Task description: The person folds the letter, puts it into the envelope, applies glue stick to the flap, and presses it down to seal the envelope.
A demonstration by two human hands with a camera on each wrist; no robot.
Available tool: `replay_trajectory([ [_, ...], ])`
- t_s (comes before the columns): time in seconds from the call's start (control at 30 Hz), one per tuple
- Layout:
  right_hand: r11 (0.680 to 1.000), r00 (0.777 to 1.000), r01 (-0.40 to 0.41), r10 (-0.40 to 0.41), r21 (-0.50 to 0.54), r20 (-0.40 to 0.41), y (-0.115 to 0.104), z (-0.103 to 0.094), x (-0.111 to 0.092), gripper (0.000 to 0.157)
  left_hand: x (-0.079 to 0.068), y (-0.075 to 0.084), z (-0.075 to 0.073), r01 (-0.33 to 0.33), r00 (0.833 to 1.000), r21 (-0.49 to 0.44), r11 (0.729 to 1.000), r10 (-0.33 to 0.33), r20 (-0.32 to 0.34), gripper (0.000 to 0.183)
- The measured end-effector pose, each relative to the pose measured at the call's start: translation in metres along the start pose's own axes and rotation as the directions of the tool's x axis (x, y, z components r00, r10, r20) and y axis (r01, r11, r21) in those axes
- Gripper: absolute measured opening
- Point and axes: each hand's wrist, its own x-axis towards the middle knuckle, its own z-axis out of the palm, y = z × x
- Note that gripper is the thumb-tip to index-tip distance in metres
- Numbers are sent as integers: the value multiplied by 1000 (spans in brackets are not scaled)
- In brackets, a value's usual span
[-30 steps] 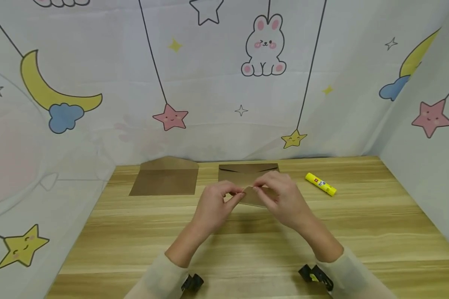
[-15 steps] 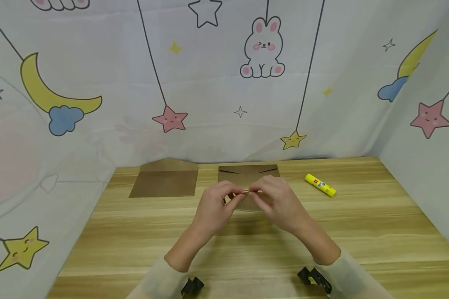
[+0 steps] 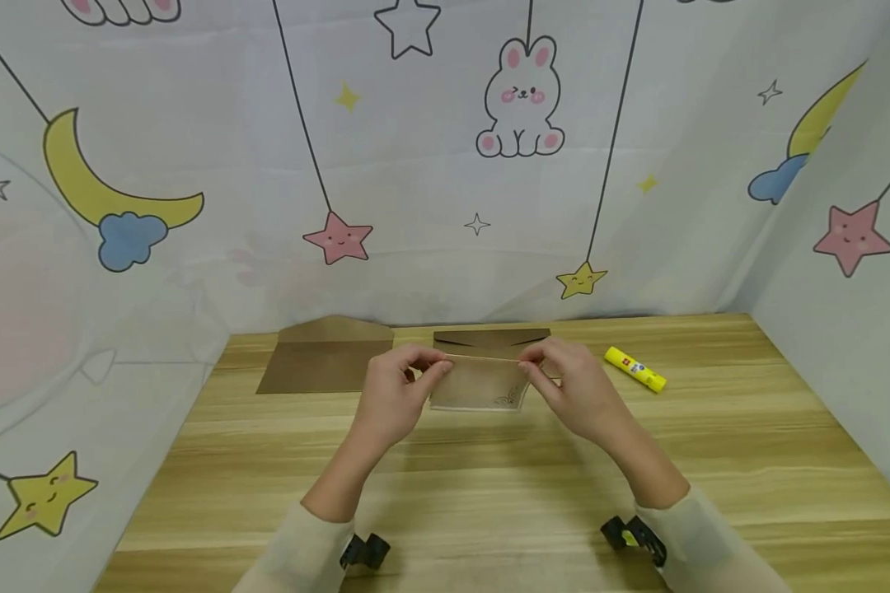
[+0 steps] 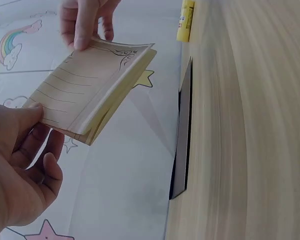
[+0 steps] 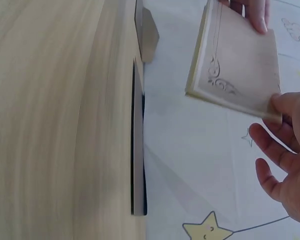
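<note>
Both hands hold up folded letter paper (image 3: 482, 385), tan with ruled lines and a scroll ornament in one corner. My left hand (image 3: 396, 394) pinches its upper left corner between thumb and fingers. At the upper right corner, my right hand (image 3: 574, 387) pinches it the same way. The left wrist view shows the folded layers of the letter paper (image 4: 85, 85) standing slightly apart along one edge. Behind the paper lies a brown envelope (image 3: 492, 338), partly hidden by the paper and right hand. Another brown envelope (image 3: 322, 366) lies to the left with its flap raised.
A yellow glue stick (image 3: 635, 369) lies on the wooden table (image 3: 489, 502) to the right of the right hand. A white printed cloth (image 3: 415, 165) hangs along the back and sides of the table.
My hands were close together at the middle of the paper's top edge. They have moved apart to its two upper corners, and the paper's face with the ornament now shows.
</note>
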Motion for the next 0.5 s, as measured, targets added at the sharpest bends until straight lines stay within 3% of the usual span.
replay_trajectory([
  [0.17, 989, 990, -140, 140, 36, 4, 9, -1, -2, 4, 2, -6, -3, 114, 993, -63, 992, -114, -1, 6],
  [0.3, 958, 964, -262, 266, 116, -23, 12, -2, -2, 16, 3, -12, -1, 228, 973, -132, 965, -230, -6, 10],
  [0.4, 904, 927, -360, 374, 230, -17, 14, -1, -1, 29, 4, -15, -1, 332, 937, -236, 913, -349, -30, 13],
  [0.5, 803, 877, -460, 477, 378, 54, 14, 3, 0, 42, 5, -15, -1, 410, 890, -379, 830, -454, -31, 15],
])
